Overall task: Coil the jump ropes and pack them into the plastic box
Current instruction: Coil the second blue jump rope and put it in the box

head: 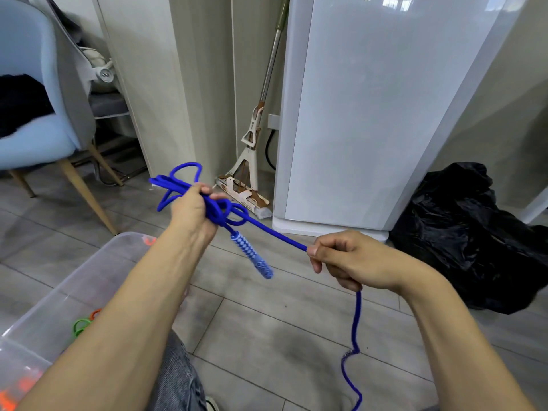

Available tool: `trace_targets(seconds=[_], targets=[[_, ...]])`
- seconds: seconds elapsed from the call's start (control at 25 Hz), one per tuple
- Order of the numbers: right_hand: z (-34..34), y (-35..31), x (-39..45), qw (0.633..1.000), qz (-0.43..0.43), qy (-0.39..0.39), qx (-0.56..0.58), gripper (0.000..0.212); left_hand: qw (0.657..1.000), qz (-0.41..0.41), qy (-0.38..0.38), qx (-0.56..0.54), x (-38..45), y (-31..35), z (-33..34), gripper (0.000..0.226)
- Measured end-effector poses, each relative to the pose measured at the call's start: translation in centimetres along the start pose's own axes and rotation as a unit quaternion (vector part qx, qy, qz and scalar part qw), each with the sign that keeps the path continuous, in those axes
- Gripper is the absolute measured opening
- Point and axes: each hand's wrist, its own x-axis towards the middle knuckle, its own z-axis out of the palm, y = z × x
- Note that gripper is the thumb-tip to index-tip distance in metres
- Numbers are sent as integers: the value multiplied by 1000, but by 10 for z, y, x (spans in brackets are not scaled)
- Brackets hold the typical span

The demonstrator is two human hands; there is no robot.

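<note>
My left hand (189,212) has its grip closed around the bundled loops of the blue jump rope (207,200); my right hand (344,259) pinches the taut strand. Its handle (253,253) dangles between them, above the floor beside the plastic box (89,271).

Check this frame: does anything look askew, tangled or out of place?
Mildly. The coil of blue jump rope in the left hand is uneven, loops sticking out, one handle dangling. The right hand holds the trailing rope. Nothing looks damaged.

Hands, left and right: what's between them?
In the head view, a taut stretch of blue rope spans from left hand to right hand; its handle dangles below.
</note>
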Motion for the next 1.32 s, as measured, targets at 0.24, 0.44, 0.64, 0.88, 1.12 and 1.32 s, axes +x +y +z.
trace_targets(seconds=[0.24,0.44,0.64,0.88,1.12,1.32], targets=[[-14,1,-5,984,-48,162,-53,28,960,76,-63,263,2,5,-8,21],[6,-6,7,967,-112,199,-113,25,842,91,-242,474,-53,-31,8,25],[25,-10,21,944,-137,264,-144,20,816,47,-307,488,-80,-56,10,28],[27,-5,24,931,-102,309,-164,25,781,33,-339,523,-81,-53,10,25],[25,-6,24,943,-77,290,-143,26,720,35,-354,596,-72,-42,7,32],[9,-3,21,954,-60,288,-51,40,826,78,-277,485,-68,-45,11,28]])
